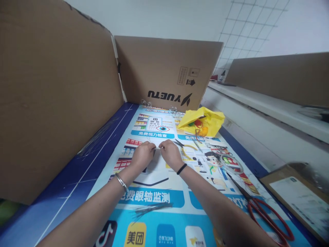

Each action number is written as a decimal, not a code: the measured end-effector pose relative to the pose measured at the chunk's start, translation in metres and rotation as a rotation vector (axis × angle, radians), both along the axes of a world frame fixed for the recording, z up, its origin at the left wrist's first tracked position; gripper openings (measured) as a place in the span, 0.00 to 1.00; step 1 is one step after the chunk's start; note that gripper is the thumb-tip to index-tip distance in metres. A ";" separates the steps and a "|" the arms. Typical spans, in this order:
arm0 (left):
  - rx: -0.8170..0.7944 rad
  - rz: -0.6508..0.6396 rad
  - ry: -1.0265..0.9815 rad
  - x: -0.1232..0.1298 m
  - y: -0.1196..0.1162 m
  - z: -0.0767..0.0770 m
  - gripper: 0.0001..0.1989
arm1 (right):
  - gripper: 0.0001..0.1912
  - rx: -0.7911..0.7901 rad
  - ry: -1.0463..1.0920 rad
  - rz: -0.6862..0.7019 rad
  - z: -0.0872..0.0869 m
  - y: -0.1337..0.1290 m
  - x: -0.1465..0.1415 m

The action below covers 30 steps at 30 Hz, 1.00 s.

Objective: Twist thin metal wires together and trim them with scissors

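My left hand [143, 156] and my right hand [171, 154] meet over the printed sheet, fingertips pinched and a small gap apart. Between them runs what looks like a thin wire, too fine to make out fully; the fingers hide most of it. Just right of my right hand lie pliers [189, 146] with yellow handles, jaws toward the hand. A bundle of cut thin wires [153, 208] rests on the sheet nearer to me, below the hands. Another bundle of thin wires [96, 138] lies on the left, beside the cardboard.
Cardboard panels [159, 65] wall off the back and left. At the right are a yellow bag [214, 124] with colourful bits, a wire coil [240, 168], red-handled scissors [248, 197] and a cardboard box [280, 175]. A printed sheet [177, 219] covers the table. Small clear pieces lie at the back.
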<state>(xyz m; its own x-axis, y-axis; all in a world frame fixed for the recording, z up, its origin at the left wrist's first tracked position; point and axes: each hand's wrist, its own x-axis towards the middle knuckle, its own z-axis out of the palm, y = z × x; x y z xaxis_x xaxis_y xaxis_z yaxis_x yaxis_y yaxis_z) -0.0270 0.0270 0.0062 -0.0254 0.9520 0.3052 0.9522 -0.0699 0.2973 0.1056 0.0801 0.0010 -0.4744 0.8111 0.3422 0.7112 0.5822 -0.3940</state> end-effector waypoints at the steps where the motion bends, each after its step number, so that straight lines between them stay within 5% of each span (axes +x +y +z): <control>1: 0.007 -0.006 -0.036 -0.001 0.000 0.000 0.13 | 0.11 -0.017 0.015 -0.004 0.001 0.000 0.000; 7: 0.031 -0.003 -0.320 -0.007 0.005 -0.007 0.12 | 0.10 -0.121 0.182 0.004 -0.001 0.004 0.000; 12: 0.011 0.072 -0.559 -0.007 0.007 -0.010 0.08 | 0.06 -0.405 0.522 -0.035 -0.011 0.008 -0.001; 18: -0.042 0.101 -0.782 -0.006 0.009 -0.018 0.05 | 0.06 -0.646 0.688 -0.025 -0.020 0.004 -0.004; 30: -0.093 0.048 -1.104 -0.001 0.009 -0.025 0.06 | 0.08 -0.816 0.903 -0.038 -0.017 -0.003 -0.004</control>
<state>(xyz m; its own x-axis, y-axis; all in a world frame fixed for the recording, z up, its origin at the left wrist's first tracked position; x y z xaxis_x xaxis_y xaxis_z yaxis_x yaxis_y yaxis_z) -0.0283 0.0355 -0.0188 -0.2765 0.9608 0.0199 0.1622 0.0262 0.9864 0.1014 0.0772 -0.0165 -0.3006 0.9504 -0.0801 0.0029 -0.0831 -0.9965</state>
